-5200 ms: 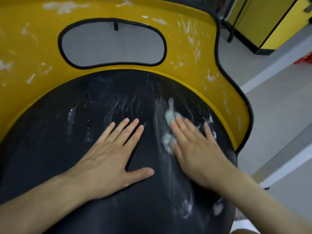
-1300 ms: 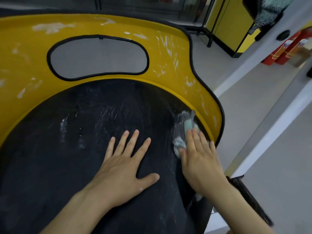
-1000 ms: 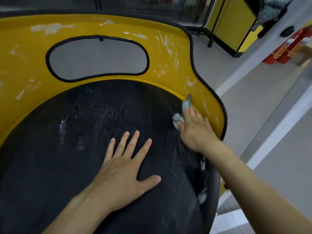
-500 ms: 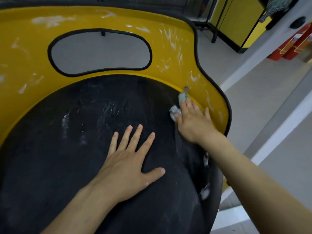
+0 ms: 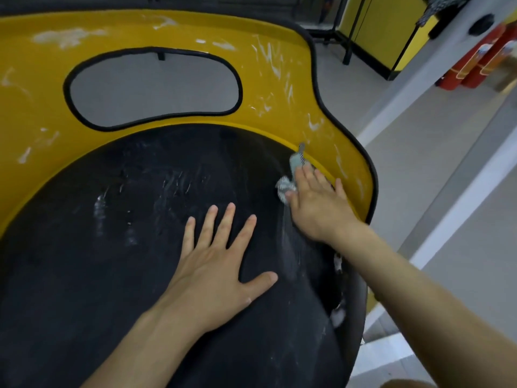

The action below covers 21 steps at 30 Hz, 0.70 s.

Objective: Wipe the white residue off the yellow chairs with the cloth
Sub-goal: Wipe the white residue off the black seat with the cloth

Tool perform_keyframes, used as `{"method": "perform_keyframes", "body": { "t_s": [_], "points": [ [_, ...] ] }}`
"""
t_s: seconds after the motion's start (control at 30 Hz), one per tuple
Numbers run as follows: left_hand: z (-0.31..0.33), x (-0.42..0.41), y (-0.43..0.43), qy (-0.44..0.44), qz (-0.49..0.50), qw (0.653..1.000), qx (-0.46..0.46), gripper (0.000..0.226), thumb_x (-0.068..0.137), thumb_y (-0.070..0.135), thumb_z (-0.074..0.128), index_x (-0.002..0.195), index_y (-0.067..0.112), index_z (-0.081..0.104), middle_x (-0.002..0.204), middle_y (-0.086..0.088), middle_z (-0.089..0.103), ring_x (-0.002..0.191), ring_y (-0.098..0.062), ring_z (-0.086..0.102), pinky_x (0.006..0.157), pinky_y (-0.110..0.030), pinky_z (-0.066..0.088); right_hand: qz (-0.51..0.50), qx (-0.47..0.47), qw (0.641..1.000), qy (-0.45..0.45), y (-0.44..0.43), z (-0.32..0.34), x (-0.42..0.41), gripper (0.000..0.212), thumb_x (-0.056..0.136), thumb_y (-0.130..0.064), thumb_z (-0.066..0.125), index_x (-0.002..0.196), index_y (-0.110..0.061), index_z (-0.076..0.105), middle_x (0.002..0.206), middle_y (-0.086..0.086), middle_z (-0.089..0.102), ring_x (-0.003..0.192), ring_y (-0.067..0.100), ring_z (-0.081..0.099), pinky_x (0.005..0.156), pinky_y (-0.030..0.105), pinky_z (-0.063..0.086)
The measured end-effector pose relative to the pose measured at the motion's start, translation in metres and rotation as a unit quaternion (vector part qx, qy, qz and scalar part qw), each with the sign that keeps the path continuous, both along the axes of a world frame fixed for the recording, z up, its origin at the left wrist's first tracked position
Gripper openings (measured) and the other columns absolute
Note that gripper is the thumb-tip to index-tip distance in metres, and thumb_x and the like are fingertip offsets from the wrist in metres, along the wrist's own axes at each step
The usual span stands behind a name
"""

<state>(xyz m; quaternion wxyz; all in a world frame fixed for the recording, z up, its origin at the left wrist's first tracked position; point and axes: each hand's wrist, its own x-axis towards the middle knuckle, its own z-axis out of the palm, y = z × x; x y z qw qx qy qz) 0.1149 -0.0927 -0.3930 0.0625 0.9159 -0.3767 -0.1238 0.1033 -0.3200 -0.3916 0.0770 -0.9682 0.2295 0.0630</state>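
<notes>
A yellow chair (image 5: 274, 88) with a black seat (image 5: 84, 261) fills the view; white streaks mark its yellow back and faint smears lie on the seat. My right hand (image 5: 316, 203) presses a small pale-green cloth (image 5: 293, 169) with straight fingers against the seat's far right edge, where black meets the yellow rim. Most of the cloth is hidden under the fingers. My left hand (image 5: 221, 264) lies flat on the middle of the seat, fingers spread.
An oval cut-out (image 5: 154, 88) opens in the chair back. Grey floor (image 5: 419, 152) with white stripes lies to the right. Yellow cabinets (image 5: 377, 29) and red extinguishers (image 5: 481, 63) stand at the far right.
My right hand has slid the cloth from the seat's right side up to the yellow rim and stays near there. My left hand has stayed flat on the seat.
</notes>
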Motion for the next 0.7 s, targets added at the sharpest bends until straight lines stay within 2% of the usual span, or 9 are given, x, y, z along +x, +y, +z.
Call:
{"method": "perform_keyframes", "body": {
  "t_s": [0.1, 0.2, 0.3, 0.47, 0.57, 0.7],
  "points": [
    [-0.002, 0.0, 0.002, -0.002, -0.01, 1.0, -0.001, 0.091, 0.084, 0.086, 0.018, 0.151, 0.043, -0.026, 0.156, 0.006, -0.041, 0.14, -0.017, -0.044, 0.119, -0.049, -0.021, -0.014, -0.004, 1.0, 0.015, -0.006, 0.002, 0.0, 0.063, 0.106, -0.047, 0.012, 0.159, -0.018, -0.002, 0.167, 0.002, -0.006, 0.153, 0.019, -0.005, 0.122, 0.051, -0.003],
    [-0.002, 0.0, 0.003, -0.006, -0.016, 1.0, -0.001, 0.091, 0.085, 0.086, 0.017, 0.15, 0.042, -0.028, 0.155, 0.005, -0.042, 0.14, -0.017, -0.045, 0.119, -0.049, -0.02, -0.009, -0.046, 0.999, -0.017, 0.03, 0.001, -0.071, 0.063, 0.104, -0.046, 0.006, 0.159, -0.017, -0.004, 0.167, 0.003, -0.006, 0.153, 0.02, -0.007, 0.123, 0.05, 0.001],
    [-0.001, -0.001, 0.002, -0.008, -0.028, 1.0, 0.001, 0.091, 0.086, 0.085, 0.019, 0.15, 0.042, -0.029, 0.156, 0.004, -0.042, 0.14, -0.018, -0.045, 0.119, -0.05, -0.019, 0.012, -0.054, 0.998, 0.008, 0.065, 0.003, -0.119, 0.068, 0.098, -0.049, -0.001, 0.158, -0.017, -0.004, 0.165, 0.003, -0.006, 0.152, 0.02, -0.009, 0.123, 0.049, 0.002],
    [0.005, 0.001, -0.013, 0.027, -0.046, 0.999, 0.012, 0.091, 0.086, 0.083, 0.026, 0.149, 0.045, -0.028, 0.154, 0.005, -0.044, 0.138, -0.018, -0.047, 0.117, -0.053, -0.022, -0.002, -0.033, 0.999, -0.007, 0.018, 0.0, -0.04, 0.066, 0.102, -0.048, 0.003, 0.159, -0.016, -0.003, 0.167, 0.003, -0.006, 0.153, 0.02, -0.007, 0.122, 0.05, -0.002],
    [0.004, 0.005, -0.024, 0.037, -0.052, 0.998, 0.016, 0.093, 0.084, 0.085, 0.027, 0.148, 0.046, -0.029, 0.153, 0.006, -0.045, 0.137, -0.017, -0.047, 0.116, -0.051, -0.024, -0.014, 0.008, 1.0, 0.027, -0.017, 0.002, 0.015, 0.063, 0.106, -0.046, 0.011, 0.159, -0.016, -0.003, 0.167, 0.004, -0.007, 0.153, 0.021, -0.007, 0.122, 0.049, -0.003],
    [-0.002, 0.009, -0.026, 0.021, -0.059, 0.998, 0.017, 0.093, 0.078, 0.09, 0.016, 0.145, 0.049, -0.033, 0.152, 0.008, -0.047, 0.136, -0.014, -0.048, 0.117, -0.049, -0.024, 0.009, 0.025, 1.0, 0.007, -0.019, 0.002, 0.006, 0.063, 0.106, -0.047, 0.014, 0.159, -0.018, -0.003, 0.167, 0.002, -0.008, 0.153, 0.017, -0.008, 0.123, 0.046, -0.005]
  ]
}}
